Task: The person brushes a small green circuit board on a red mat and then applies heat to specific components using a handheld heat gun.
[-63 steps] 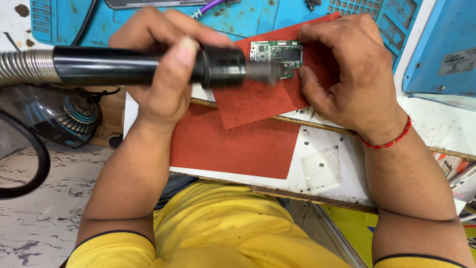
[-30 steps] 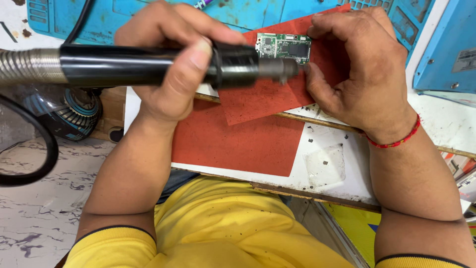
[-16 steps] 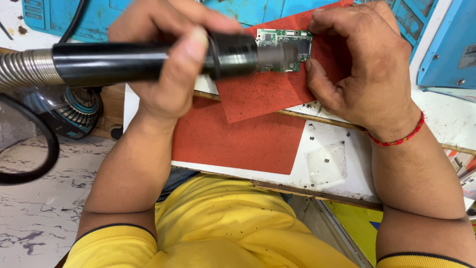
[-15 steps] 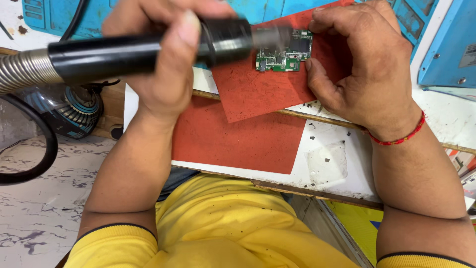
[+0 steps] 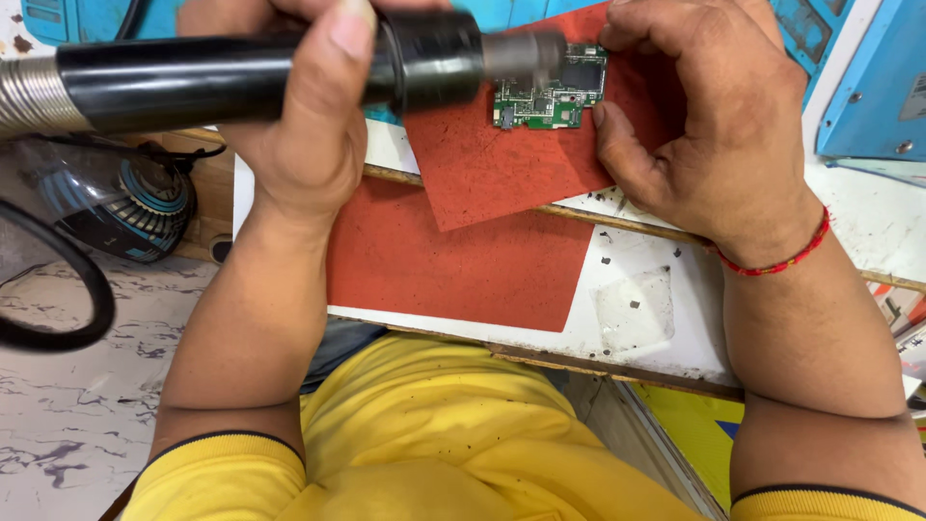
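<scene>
Circuit board [image 5: 550, 92] now shows more beneath the raised hot-air gun [image 5: 289, 72].

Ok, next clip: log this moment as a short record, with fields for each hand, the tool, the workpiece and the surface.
left hand: wrapped around the hot-air gun handle
right hand: resting on the red mat, thumb at the circuit board's right edge
hot-air gun: black handle, ribbed metal hose at left, metal nozzle over the board
circuit board: small, green, lying flat
red mat: tilted sheet under the board, overlapping a second red sheet
bench: white top with small dark specks
wrist: red thread band on right
</scene>
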